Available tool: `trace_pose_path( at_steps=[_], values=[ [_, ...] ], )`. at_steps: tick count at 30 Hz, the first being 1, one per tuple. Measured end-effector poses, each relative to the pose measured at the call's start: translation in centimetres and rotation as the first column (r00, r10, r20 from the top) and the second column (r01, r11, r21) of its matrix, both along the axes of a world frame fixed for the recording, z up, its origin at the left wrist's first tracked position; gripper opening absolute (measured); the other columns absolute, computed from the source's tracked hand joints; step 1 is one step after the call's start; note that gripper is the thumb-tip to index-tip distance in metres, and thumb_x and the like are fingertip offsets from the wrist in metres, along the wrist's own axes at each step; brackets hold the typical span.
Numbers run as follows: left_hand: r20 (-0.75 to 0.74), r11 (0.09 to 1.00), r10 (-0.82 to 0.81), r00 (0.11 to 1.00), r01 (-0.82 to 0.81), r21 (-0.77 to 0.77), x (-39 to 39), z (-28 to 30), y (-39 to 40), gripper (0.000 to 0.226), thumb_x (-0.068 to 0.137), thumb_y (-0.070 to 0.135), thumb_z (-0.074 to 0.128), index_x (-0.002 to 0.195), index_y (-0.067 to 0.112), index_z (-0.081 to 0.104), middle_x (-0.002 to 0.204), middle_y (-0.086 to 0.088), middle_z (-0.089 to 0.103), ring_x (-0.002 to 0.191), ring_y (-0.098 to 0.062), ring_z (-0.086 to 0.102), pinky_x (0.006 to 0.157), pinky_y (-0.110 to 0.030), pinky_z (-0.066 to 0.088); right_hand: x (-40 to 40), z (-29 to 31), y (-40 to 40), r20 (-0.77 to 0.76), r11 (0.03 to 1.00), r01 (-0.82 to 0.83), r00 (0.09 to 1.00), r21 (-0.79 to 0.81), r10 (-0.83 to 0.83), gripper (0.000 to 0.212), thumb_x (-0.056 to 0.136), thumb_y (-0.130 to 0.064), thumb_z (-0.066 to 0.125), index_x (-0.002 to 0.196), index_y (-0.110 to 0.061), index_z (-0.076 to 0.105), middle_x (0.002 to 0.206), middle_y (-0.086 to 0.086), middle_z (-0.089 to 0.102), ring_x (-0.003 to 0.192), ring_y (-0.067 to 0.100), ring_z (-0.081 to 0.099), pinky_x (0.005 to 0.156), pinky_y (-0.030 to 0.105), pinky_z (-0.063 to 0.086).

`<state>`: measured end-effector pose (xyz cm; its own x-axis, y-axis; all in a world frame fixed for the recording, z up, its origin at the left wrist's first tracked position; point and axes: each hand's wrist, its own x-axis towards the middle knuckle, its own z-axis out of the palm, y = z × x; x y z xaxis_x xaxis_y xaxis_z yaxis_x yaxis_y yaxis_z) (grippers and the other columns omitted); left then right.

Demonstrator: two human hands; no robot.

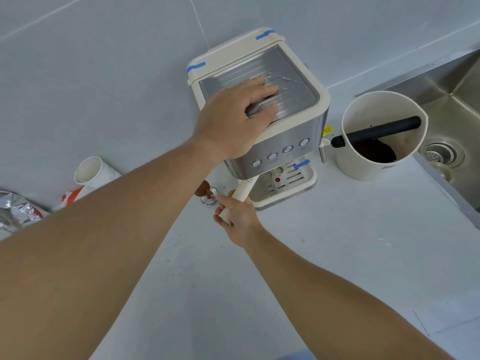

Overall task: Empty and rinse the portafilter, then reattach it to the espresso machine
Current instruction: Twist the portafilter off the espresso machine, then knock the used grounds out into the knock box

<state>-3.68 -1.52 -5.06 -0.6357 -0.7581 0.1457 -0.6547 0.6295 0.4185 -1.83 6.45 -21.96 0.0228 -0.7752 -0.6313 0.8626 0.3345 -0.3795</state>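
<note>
The cream and steel espresso machine (293, 120) stands against the wall on the white counter. My left hand (233, 118) lies flat on its ribbed top tray, fingers spread, pressing down. My right hand (236, 216) is wrapped around the cream handle of the portafilter (245, 189), which runs up under the machine's front; its basket end is hidden beneath the button panel, over the drip tray (298, 178).
A white knock box (363, 162) with a black bar and dark grounds stands right of the machine. A steel sink (452, 105) with a drain lies far right. A wood-handled tamper (206, 194) sits by my right hand. A paper cup (88, 170) and foil bag (18, 211) lie left.
</note>
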Motion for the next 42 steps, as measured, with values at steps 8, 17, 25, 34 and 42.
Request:
trace_pose_path(
  at_steps=[8,17,25,34,42],
  values=[
    [0.001,1.000,-0.006,1.000,0.006,0.001,0.1,-0.1,0.0,0.043,0.093,0.046,0.050,0.135,0.040,0.056,0.153,0.014,0.044,0.140,-0.008,0.038,0.108,-0.022,0.025,-1.2,-0.7,3.1,0.034,0.998,-0.047,0.998,0.035,0.046,0.029,0.086,-0.002,0.067,0.075,-0.017,0.046,0.060,0.001,0.053,0.054,0.015,0.053,0.066,0.034,0.052],
    [0.017,1.000,0.004,1.000,-0.003,-0.007,-0.2,0.5,0.5,0.041,0.095,0.042,0.051,0.135,0.037,0.057,0.148,0.018,0.047,0.135,-0.004,0.039,0.099,-0.016,0.022,-5.2,-0.4,8.6,0.039,0.974,-0.214,0.977,0.082,0.211,0.029,0.084,0.003,0.063,0.072,-0.016,0.044,0.059,0.003,0.049,0.049,0.017,0.047,0.054,0.030,0.045],
    [0.071,1.000,0.005,0.997,-0.005,-0.002,-0.1,0.6,0.7,0.043,0.096,0.040,0.050,0.139,0.035,0.052,0.154,0.010,0.043,0.141,-0.011,0.037,0.109,-0.025,0.025,-10.4,0.4,13.9,0.063,0.929,-0.366,0.930,0.063,0.362,0.030,0.084,0.005,0.057,0.068,-0.015,0.042,0.059,0.004,0.046,0.047,0.016,0.042,0.043,0.025,0.035],
    [0.178,0.999,0.019,0.984,-0.023,0.024,-0.5,1.2,1.6,0.044,0.100,0.034,0.046,0.144,0.031,0.045,0.158,0.005,0.036,0.143,-0.018,0.035,0.116,-0.036,0.025,-18.9,2.7,17.3,-0.007,0.893,-0.446,0.894,0.065,0.448,0.031,0.085,0.006,0.054,0.064,-0.015,0.045,0.058,0.004,0.042,0.043,0.015,0.037,0.035,0.022,0.032],
    [0.167,0.982,0.186,0.968,-0.186,-0.016,-4.0,1.7,2.6,0.026,0.095,0.041,0.051,0.111,0.023,0.062,0.109,-0.001,0.064,0.101,-0.028,0.059,0.087,-0.039,0.046,-26.3,4.0,19.1,-0.045,0.898,-0.440,0.897,0.023,0.440,0.023,0.081,0.001,0.055,0.067,-0.015,0.046,0.058,0.003,0.043,0.044,0.014,0.036,0.043,0.023,0.023]
  ],
)
